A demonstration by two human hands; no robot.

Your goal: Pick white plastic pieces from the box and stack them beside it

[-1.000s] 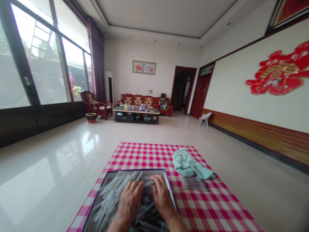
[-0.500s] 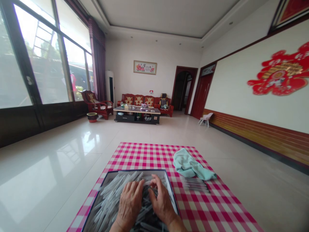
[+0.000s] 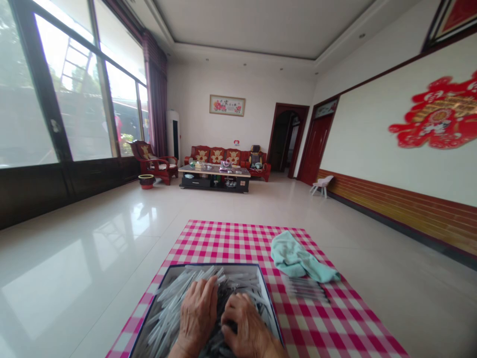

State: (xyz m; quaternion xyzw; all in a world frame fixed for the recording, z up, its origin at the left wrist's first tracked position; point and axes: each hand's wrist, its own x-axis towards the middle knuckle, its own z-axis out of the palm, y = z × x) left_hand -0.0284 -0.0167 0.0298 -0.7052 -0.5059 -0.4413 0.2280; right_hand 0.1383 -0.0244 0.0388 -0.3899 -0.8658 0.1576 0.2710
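Observation:
A blue-edged box full of thin translucent and dark sticks stands on the checked cloth. Over the middle of its contents is my left hand, fingers bent and pressed together; whatever they hold is hidden. Close to its right, my right hand reaches down among the dark pieces with curled fingers, and what is in them cannot be made out. Outside the box on the right lies a row of similar sticks, beside a crumpled mint-green cloth.
The pink and white checked tablecloth covers the table. Beyond it, across the tiled floor, are a low black coffee table, a red wooden sofa, an armchair and a small pale chair.
My right hand has moved down and slightly left, and its fingers have curled in. My left hand stays nearly in place. The whole view has shifted slightly.

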